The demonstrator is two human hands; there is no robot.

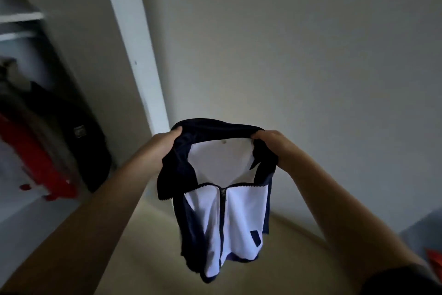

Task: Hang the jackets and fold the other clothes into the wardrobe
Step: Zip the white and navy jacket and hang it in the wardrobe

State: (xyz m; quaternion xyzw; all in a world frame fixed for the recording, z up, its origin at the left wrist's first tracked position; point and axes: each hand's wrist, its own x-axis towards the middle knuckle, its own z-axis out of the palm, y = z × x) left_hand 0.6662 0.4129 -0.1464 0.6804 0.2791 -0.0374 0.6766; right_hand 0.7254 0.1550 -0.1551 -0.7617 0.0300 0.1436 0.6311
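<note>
A navy and white zip jacket (235, 213) hangs in the air in front of me, collar up and zipper partly closed. My left hand (165, 143) grips the left side of the navy collar. My right hand (272, 145) grips the right side of the collar. The jacket's body dangles free below both hands, above a pale floor. The open wardrobe (28, 60) stands at the far left, apart from the jacket.
Inside the wardrobe hang a dark garment (79, 137) and a red one (28, 151), under white shelves (21, 17). A white wardrobe door edge (136, 55) runs diagonally beside a plain wall. A red-orange cloth (434, 259) lies at the right edge.
</note>
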